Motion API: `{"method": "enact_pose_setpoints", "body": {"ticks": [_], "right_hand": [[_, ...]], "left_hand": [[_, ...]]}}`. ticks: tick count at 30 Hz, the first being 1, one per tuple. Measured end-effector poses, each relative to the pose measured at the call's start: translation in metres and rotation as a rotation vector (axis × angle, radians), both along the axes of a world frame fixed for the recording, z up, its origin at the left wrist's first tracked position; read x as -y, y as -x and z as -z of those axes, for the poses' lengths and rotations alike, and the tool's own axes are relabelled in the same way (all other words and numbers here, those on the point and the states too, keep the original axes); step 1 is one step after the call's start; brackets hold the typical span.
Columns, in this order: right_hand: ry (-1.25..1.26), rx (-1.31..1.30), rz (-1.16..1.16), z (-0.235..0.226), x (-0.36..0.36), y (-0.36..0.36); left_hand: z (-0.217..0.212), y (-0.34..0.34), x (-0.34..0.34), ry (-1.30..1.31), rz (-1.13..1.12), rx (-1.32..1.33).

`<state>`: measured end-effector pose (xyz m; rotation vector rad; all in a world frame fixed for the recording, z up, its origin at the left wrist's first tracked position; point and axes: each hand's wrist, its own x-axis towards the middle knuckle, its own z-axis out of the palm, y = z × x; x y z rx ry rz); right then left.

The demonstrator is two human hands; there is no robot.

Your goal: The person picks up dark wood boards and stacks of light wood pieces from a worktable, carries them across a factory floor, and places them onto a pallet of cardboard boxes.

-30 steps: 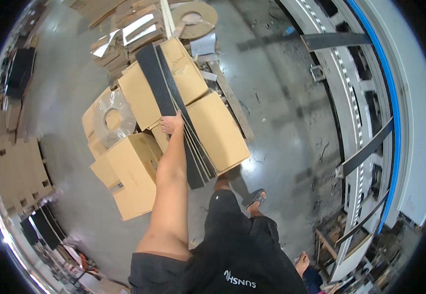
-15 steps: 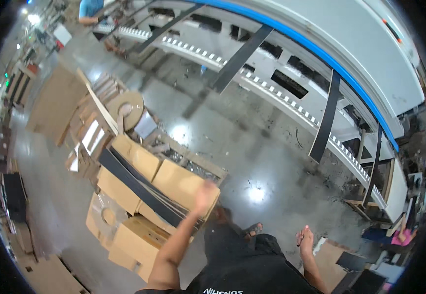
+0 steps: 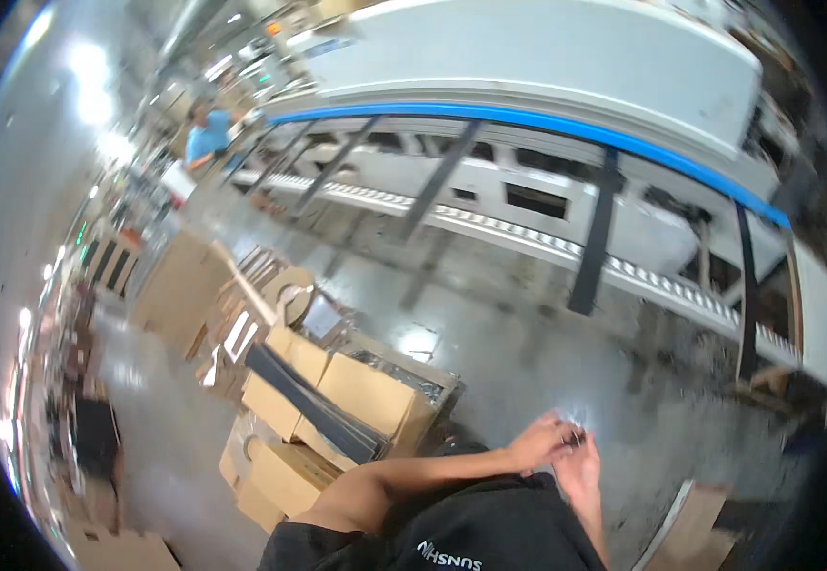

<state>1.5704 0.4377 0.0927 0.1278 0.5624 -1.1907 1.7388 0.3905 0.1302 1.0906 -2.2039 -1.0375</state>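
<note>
In front of my body, my left hand [image 3: 541, 443] and my right hand [image 3: 580, 468] meet. Their fingers are closed together around something small and dark at the fingertips, too small and blurred to name. My left forearm crosses my black shirt to reach the right hand. To the left of the hands, a stack of brown cardboard boxes [image 3: 361, 388] carries a bundle of long dark strips [image 3: 313, 404] lying slantwise across its top. Neither hand touches the boxes or the strips.
A long white machine [image 3: 528, 62] with a blue edge [image 3: 518, 118] runs across the far side. Dark support bars [image 3: 596, 238] jut from it above the concrete floor [image 3: 489, 324]. A person in blue [image 3: 208, 138] stands far left. Flat cardboard [image 3: 689, 533] lies at lower right.
My left hand has left the boxes and moved right to join my right hand. The view has tilted up, so the machine shows more fully and the boxes sit farther right.
</note>
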Motion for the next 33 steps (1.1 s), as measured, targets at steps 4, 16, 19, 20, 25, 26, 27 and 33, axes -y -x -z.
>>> {"method": "enact_pose_setpoints", "body": {"ticks": [4, 16, 19, 20, 25, 26, 27, 33], "right_hand": [[0.052, -0.274, -0.241, -0.011, 0.005, 0.036], [-0.473, -0.968, 0.073, 0.126, -0.079, 0.299], [-0.659, -1.040, 0.345, 0.208, -0.173, 0.365], [-0.731, -1.050, 0.423, 0.219, -0.200, 0.378], [-1.037, -0.949, 0.465, 0.179, -0.264, 0.425], [-1.053, -0.903, 0.541, 0.176, -0.274, 0.433], [-1.069, -0.850, 0.626, 0.173, -0.282, 0.438], [-1.012, -0.830, 0.739, 0.171, -0.258, 0.481]], "left_hand": [[0.040, 0.022, 0.013, 0.102, -0.002, 0.067], [0.099, 0.047, 0.109, 0.097, -0.244, 0.784], [0.114, 0.164, 0.155, -0.020, -0.048, 0.587], [0.121, 0.208, 0.168, -0.056, 0.061, 0.500], [0.115, 0.412, 0.223, -0.034, 0.387, 0.311], [0.106, 0.454, 0.233, -0.072, 0.401, 0.242], [0.101, 0.496, 0.240, -0.047, 0.402, 0.208], [0.101, 0.688, 0.315, -0.101, 0.083, -0.104]]}}
